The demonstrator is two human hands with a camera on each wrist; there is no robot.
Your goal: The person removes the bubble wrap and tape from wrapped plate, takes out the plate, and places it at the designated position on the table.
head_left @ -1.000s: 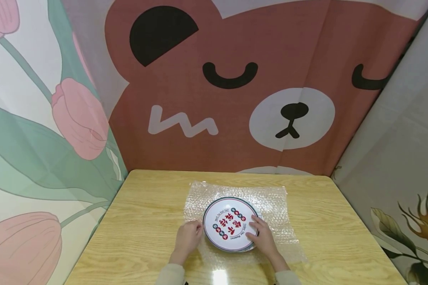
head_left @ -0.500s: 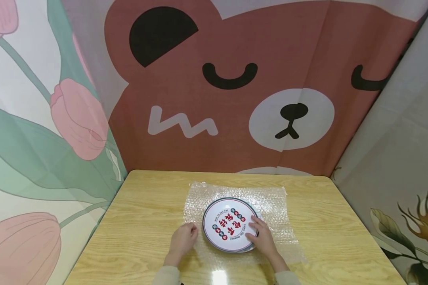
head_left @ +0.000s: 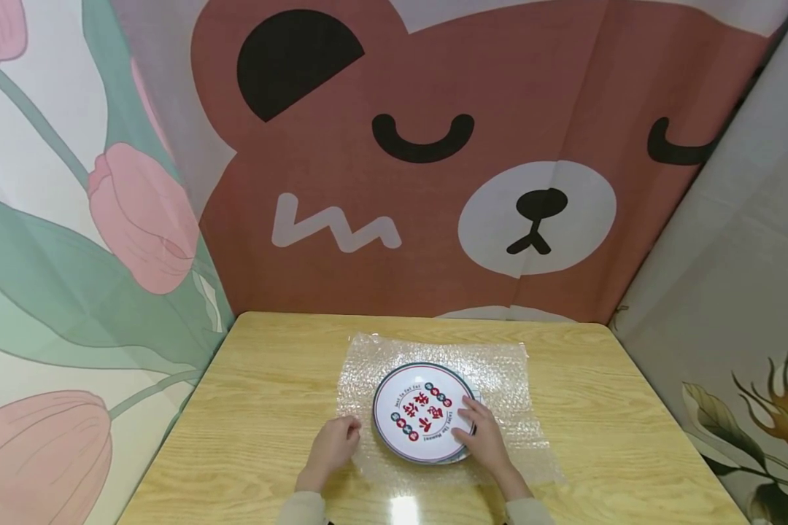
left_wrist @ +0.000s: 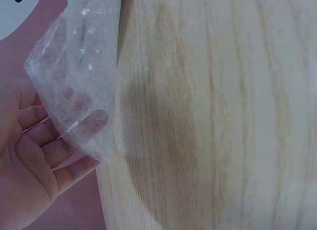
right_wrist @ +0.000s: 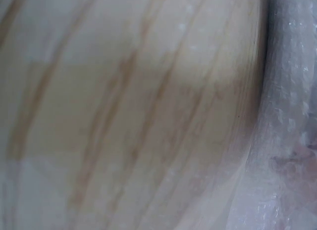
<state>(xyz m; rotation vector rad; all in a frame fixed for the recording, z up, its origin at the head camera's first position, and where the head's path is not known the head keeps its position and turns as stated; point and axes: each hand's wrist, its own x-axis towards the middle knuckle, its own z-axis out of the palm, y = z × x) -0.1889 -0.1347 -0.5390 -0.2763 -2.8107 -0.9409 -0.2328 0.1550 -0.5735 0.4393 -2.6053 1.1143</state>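
Observation:
A round white plate (head_left: 414,397) with red characters and a dark blue-green rim lies on a sheet of bubble wrap (head_left: 499,364). Another patterned edge shows beneath its right side. My left hand (head_left: 333,446) is just left of the plate. In the left wrist view, the curled fingers of the left hand (left_wrist: 29,151) hold a lifted edge of the clear bubble wrap (left_wrist: 94,81), through which some fingertips show. The right hand (head_left: 487,440) rests on the plate's right part, fingers and thumb spread over its face. Bubble wrap (right_wrist: 285,116) fills the right side of the right wrist view.
A light wood-grain table (head_left: 249,408) bears the sheet and plate. Behind it hangs a cloth with a large brown bear (head_left: 341,284). A tulip-print cloth (head_left: 46,292) stands at the left, and a grey flowered cloth (head_left: 729,292) at the right.
My left hand has moved left and slightly nearer, away from the plate's rim. The right hand stays on the plate, which has hardly moved.

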